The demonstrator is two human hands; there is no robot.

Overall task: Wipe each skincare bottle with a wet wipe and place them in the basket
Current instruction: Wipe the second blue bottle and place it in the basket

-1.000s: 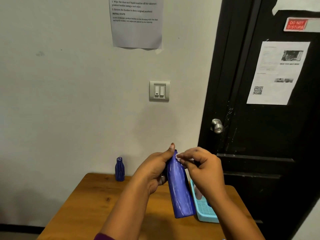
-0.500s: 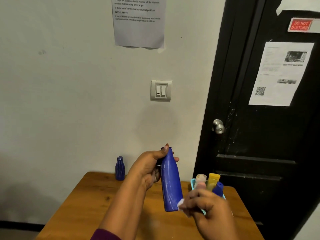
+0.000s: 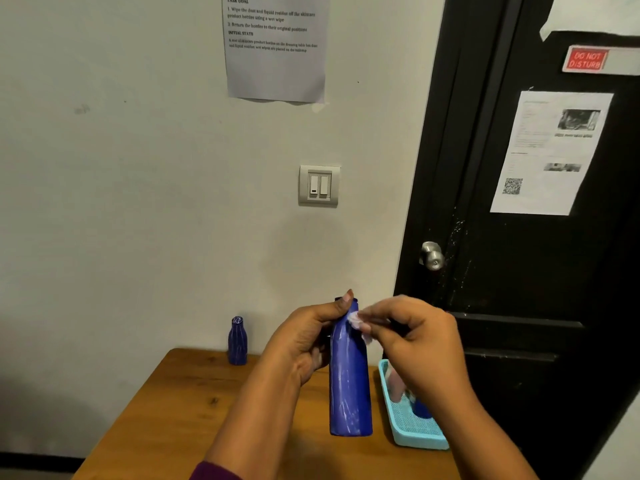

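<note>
- Head view, lower centre: the left hand (image 3: 304, 337) grips the neck of a tall blue bottle (image 3: 349, 393), thumb raised along the cap and fingers curled round the far side; the bottle stands upright, its body streaked with pale marks.
- Head view, just right of centre: the right hand (image 3: 415, 344) pinches a small white wet wipe (image 3: 355, 319) between fingertips and thumb, and the wipe touches the bottle's shoulder just below the cap.
- Head view, lower right: a light-blue mesh basket (image 3: 415, 438) lies on the wooden counter (image 3: 180, 410), just beside the tall bottle, holding a blue container (image 3: 420, 408) and a pale pink one (image 3: 394, 382), both partly hidden by the right forearm.
- Head view, left of centre: a small blue bottle (image 3: 237, 341) stands upright at the counter's far edge, against the wall, well apart from the basket.
- Head view, upper half: a printed notice (image 3: 275, 46) and a light switch (image 3: 318, 186) are on the wall; at right, a black door (image 3: 519, 271) carries a metal knob (image 3: 432, 256).
</note>
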